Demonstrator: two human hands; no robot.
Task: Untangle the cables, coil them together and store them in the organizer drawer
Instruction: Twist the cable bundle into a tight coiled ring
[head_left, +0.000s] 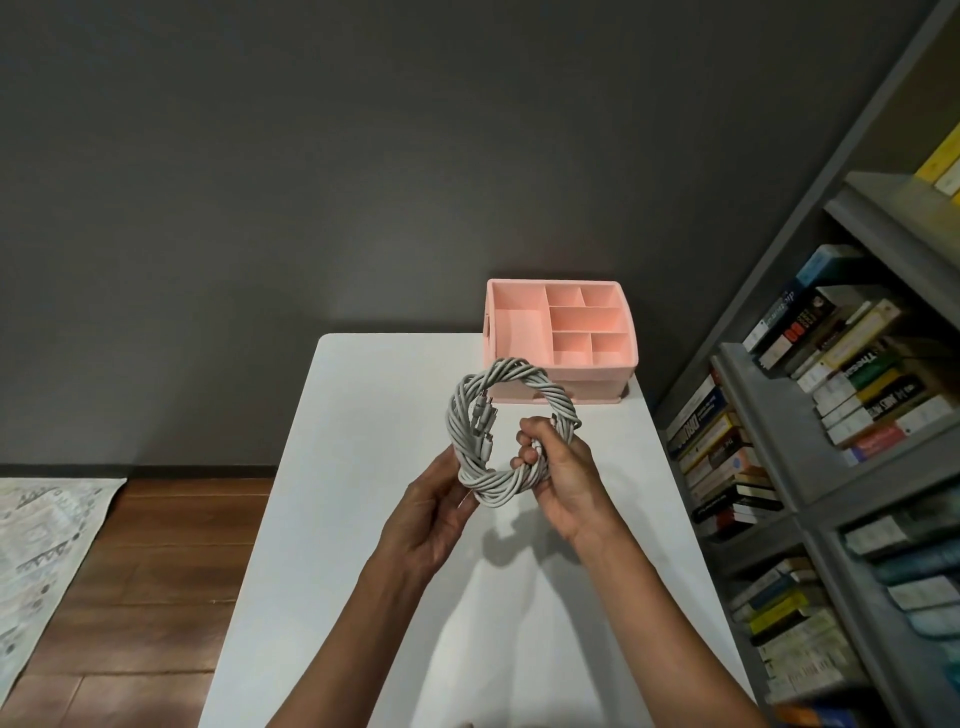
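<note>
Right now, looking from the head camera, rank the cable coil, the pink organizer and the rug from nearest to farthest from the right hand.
1. The cable coil: gripped in the right hand itself.
2. The pink organizer: beyond the hand, at the far right corner of the table.
3. The rug: off the table, far left.

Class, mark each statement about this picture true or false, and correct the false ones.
1. The right hand grips the cable coil. True.
2. The coil rests on the white table. False: the right hand and the left hand hold it above the table.
3. The pink organizer stands at the table's far end. True.
4. Pens fill the organizer's top compartments. False: they look empty.
5. The books stand on the person's left. False: the bookshelf is on the right.
</note>
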